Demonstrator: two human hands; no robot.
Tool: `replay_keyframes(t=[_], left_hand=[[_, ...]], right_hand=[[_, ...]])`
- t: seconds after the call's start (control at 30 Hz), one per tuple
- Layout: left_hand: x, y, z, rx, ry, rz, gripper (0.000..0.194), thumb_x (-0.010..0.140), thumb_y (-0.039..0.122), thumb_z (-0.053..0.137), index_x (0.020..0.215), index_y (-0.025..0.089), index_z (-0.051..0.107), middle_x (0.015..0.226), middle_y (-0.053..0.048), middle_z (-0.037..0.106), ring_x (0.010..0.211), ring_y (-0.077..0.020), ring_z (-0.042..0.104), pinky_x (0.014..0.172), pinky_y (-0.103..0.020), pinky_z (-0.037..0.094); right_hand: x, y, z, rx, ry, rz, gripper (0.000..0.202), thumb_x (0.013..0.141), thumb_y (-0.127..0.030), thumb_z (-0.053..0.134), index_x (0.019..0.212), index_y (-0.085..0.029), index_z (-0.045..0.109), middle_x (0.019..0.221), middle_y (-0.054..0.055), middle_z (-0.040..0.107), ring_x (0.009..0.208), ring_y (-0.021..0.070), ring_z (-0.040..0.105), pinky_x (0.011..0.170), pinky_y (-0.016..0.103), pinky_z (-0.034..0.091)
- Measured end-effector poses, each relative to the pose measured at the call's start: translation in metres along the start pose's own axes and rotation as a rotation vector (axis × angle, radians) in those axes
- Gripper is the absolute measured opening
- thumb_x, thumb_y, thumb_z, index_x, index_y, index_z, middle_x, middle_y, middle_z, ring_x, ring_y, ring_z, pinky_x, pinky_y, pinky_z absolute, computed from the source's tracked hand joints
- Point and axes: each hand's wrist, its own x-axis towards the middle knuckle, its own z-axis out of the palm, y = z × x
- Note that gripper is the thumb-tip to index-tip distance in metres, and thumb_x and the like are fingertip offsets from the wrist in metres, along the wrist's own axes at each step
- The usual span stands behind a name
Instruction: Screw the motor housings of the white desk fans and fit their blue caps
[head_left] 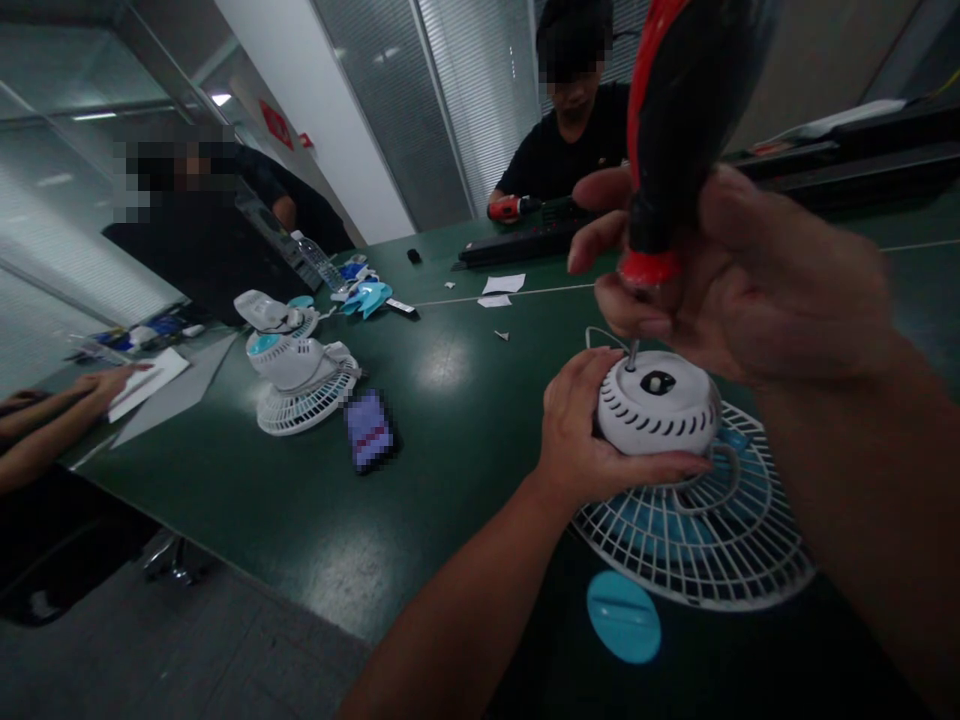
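My left hand (577, 430) wraps round the white motor housing (660, 415) of a small electric fan, thumb along its near side. Below the housing, the fan's white grille (720, 580) lies face down on the table, with blue blades showing through its bars. In my right hand (757, 270) is a red and black screwdriver (671, 130), held upright with the fingers closed about its lower part. Its shaft reaches down to the far left of the housing's top. A round light-blue cap (624, 617) rests on the table close to the grille.
Other white fan parts (300, 375) stand on the green table (450, 440) to the left, beside a phone (370, 430). Farther back are a water bottle (319, 262), blue blades (367, 298) and paper scraps (502, 284). Several people sit around the table; one has a red power tool (510, 208) nearby.
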Motion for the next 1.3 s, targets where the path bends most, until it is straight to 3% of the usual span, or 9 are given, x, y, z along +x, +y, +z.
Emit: replay_keyframes(t=[0.17, 0.3, 0.5, 0.63, 0.83, 1.0, 1.1, 1.2, 1.3], left_hand=[[0.003, 0.003, -0.002, -0.032, -0.015, -0.019, 0.111, 0.052, 0.079, 0.088, 0.140, 0.026, 0.046, 0.133, -0.013, 0.065, 0.124, -0.0357, 0.065, 0.106, -0.060, 0.055], [0.005, 0.007, -0.004, -0.044, 0.024, -0.007, 0.104, 0.058, 0.082, 0.082, 0.139, 0.025, 0.049, 0.130, -0.013, 0.067, 0.120, -0.0341, 0.067, 0.103, -0.058, 0.057], [0.002, 0.003, 0.000, -0.046, 0.045, 0.044, 0.107, 0.060, 0.083, 0.081, 0.144, 0.026, 0.047, 0.130, -0.013, 0.066, 0.121, -0.0334, 0.066, 0.104, -0.057, 0.057], [0.002, 0.003, 0.001, -0.011, 0.040, 0.022, 0.109, 0.056, 0.084, 0.082, 0.142, 0.025, 0.046, 0.130, -0.013, 0.066, 0.121, -0.0340, 0.066, 0.103, -0.056, 0.058], [0.005, 0.006, -0.002, -0.019, 0.035, 0.022, 0.107, 0.057, 0.082, 0.083, 0.140, 0.025, 0.048, 0.129, -0.013, 0.067, 0.120, -0.0338, 0.067, 0.103, -0.056, 0.058], [0.005, 0.004, -0.001, 0.009, 0.038, 0.049, 0.108, 0.058, 0.085, 0.080, 0.140, 0.024, 0.047, 0.128, -0.013, 0.067, 0.120, -0.0335, 0.067, 0.102, -0.055, 0.058], [0.004, 0.003, 0.001, -0.016, 0.066, 0.055, 0.104, 0.061, 0.086, 0.077, 0.140, 0.023, 0.049, 0.128, -0.013, 0.067, 0.119, -0.0329, 0.067, 0.102, -0.055, 0.058], [0.003, 0.003, 0.002, -0.025, 0.059, 0.030, 0.106, 0.060, 0.086, 0.078, 0.141, 0.024, 0.048, 0.129, -0.013, 0.066, 0.120, -0.0340, 0.066, 0.103, -0.057, 0.057], [0.003, 0.003, 0.001, -0.024, 0.028, 0.007, 0.108, 0.058, 0.085, 0.080, 0.141, 0.025, 0.047, 0.130, -0.013, 0.066, 0.120, -0.0343, 0.066, 0.104, -0.058, 0.056]], right_hand=[[-0.003, -0.002, 0.001, -0.135, 0.010, -0.076, 0.027, 0.089, -0.047, 0.076, 0.101, -0.024, 0.069, 0.097, 0.003, 0.074, 0.064, 0.0088, 0.060, 0.051, 0.024, 0.045], [-0.003, 0.000, 0.004, -0.206, 0.127, -0.231, 0.027, 0.080, -0.031, 0.085, 0.091, -0.024, 0.062, 0.100, 0.002, 0.073, 0.091, 0.0166, 0.073, 0.057, 0.026, 0.055], [0.004, 0.006, 0.008, -0.051, 0.221, -0.211, 0.034, 0.080, -0.030, 0.085, 0.096, -0.026, 0.055, 0.078, -0.006, 0.062, 0.050, 0.0054, 0.047, 0.036, 0.022, 0.024], [0.005, 0.008, 0.002, 0.000, 0.108, -0.082, 0.039, 0.080, -0.051, 0.083, 0.099, -0.021, 0.065, 0.083, -0.002, 0.063, 0.054, 0.0053, 0.049, 0.042, 0.022, 0.036], [-0.001, 0.007, -0.001, -0.138, 0.157, -0.197, 0.027, 0.084, -0.030, 0.081, 0.101, -0.023, 0.062, 0.093, 0.001, 0.071, 0.074, 0.0137, 0.070, 0.062, 0.028, 0.058], [0.000, 0.006, 0.005, -0.181, 0.174, -0.286, 0.047, 0.071, -0.021, 0.090, 0.095, -0.026, 0.049, 0.096, -0.006, 0.068, 0.057, 0.0089, 0.062, 0.040, 0.026, 0.045], [0.002, 0.005, 0.004, -0.088, 0.118, -0.181, 0.048, 0.070, -0.031, 0.092, 0.099, -0.027, 0.054, 0.089, -0.007, 0.063, 0.051, 0.0043, 0.050, 0.039, 0.022, 0.036], [0.002, 0.002, 0.000, -0.001, 0.018, 0.038, 0.049, 0.069, -0.047, 0.092, 0.101, -0.025, 0.063, 0.082, -0.006, 0.063, 0.055, 0.0034, 0.053, 0.048, 0.019, 0.043], [0.000, -0.001, -0.004, -0.041, 0.024, 0.046, 0.042, 0.072, -0.045, 0.091, 0.100, -0.024, 0.069, 0.087, -0.005, 0.066, 0.062, 0.0054, 0.061, 0.054, 0.019, 0.050]])
